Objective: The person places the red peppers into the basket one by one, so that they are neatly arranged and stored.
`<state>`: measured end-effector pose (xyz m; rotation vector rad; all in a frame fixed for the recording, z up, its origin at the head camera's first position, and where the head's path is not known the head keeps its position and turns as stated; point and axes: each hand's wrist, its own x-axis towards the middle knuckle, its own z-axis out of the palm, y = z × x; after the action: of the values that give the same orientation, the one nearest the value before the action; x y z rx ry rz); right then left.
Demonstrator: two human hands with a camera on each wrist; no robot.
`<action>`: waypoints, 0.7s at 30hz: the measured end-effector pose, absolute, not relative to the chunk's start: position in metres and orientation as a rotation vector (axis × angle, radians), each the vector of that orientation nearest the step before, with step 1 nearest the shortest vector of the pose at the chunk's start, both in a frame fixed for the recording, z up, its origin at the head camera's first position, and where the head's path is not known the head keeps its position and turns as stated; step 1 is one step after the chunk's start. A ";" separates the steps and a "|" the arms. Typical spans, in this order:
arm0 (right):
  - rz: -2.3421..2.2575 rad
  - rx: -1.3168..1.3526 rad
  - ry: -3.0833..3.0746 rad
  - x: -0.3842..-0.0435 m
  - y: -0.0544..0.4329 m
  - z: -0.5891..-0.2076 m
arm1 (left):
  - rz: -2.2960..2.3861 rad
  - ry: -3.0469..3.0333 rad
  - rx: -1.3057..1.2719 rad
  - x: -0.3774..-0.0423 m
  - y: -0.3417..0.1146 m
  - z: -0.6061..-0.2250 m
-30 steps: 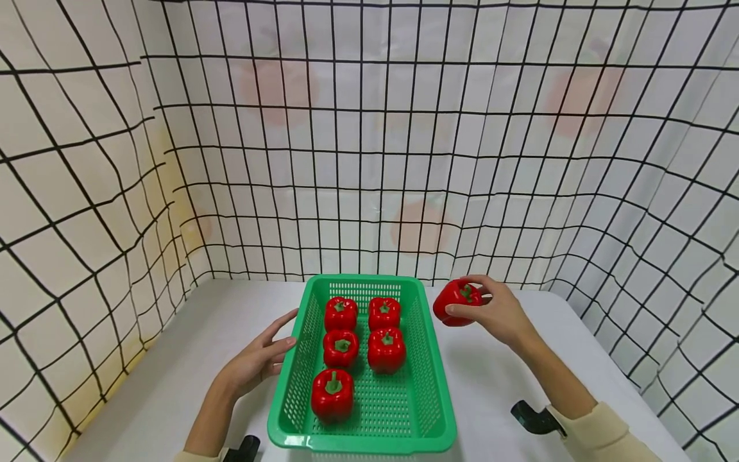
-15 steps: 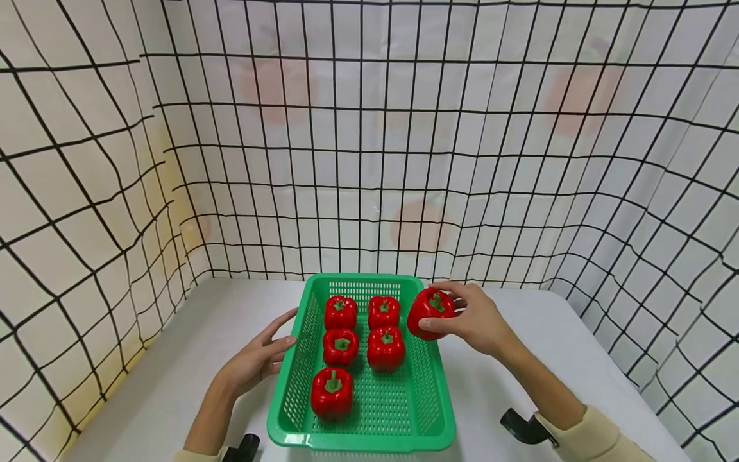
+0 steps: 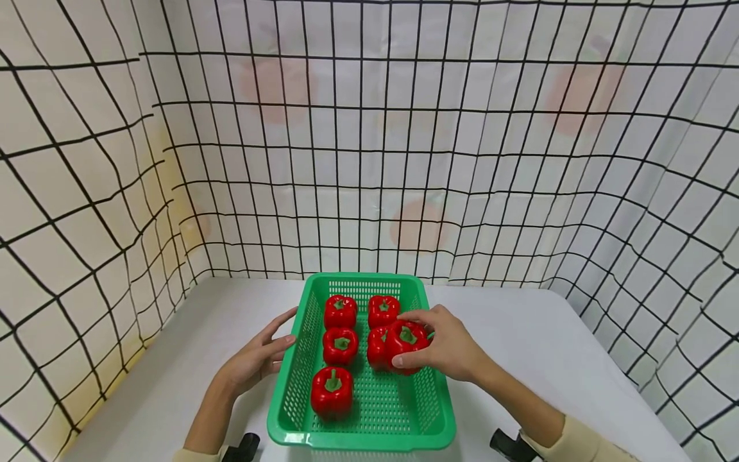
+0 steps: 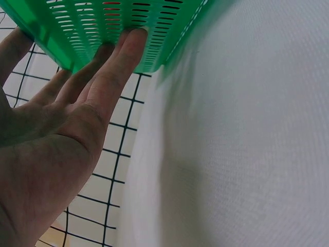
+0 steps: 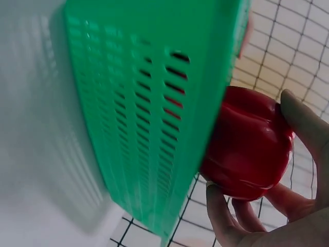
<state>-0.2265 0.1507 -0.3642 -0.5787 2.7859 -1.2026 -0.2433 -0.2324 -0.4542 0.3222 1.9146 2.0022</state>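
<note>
A green plastic basket [image 3: 369,441] with slotted sides stands on the white table, several red bell peppers in it. Over its right half my right hand [image 3: 447,346] grips another red bell pepper [image 3: 406,343] between thumb and fingers, stem facing up. In the head view this pepper overlaps a bell pepper [image 3: 378,350] in the right row. The right wrist view has the held pepper partly behind the basket wall [image 5: 149,103], at rim height. With fingers extended, my left hand [image 3: 256,359] touches the basket's left side; its fingertips [image 4: 138,38] lie against the slotted wall.
In the left row sit three bell peppers, the nearest bell pepper [image 3: 331,393] close to the front. At the right back is one more bell pepper [image 3: 383,310]. Black wire mesh [image 3: 358,154] surrounds the white table [image 3: 519,372] at the back and sides.
My right hand has carried its bell pepper leftward, from beside the basket to over the basket's right half, and somewhat nearer. The left hand and basket have stayed put.
</note>
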 end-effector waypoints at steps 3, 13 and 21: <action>-1.194 -0.604 2.752 -0.221 0.145 -0.367 | 2.000 1.926 0.323 -0.244 -0.232 -0.454; -1.144 -0.702 2.653 -0.205 0.129 -0.376 | 1.997 1.928 0.311 -0.244 -0.232 -0.454; -1.078 -0.740 2.660 -0.204 0.127 -0.384 | 1.995 1.931 0.299 -0.244 -0.232 -0.455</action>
<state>-0.2038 0.1272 -0.3840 -0.7395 2.6599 -1.0778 -0.2440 -0.2317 -0.4549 0.2994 1.9307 1.9947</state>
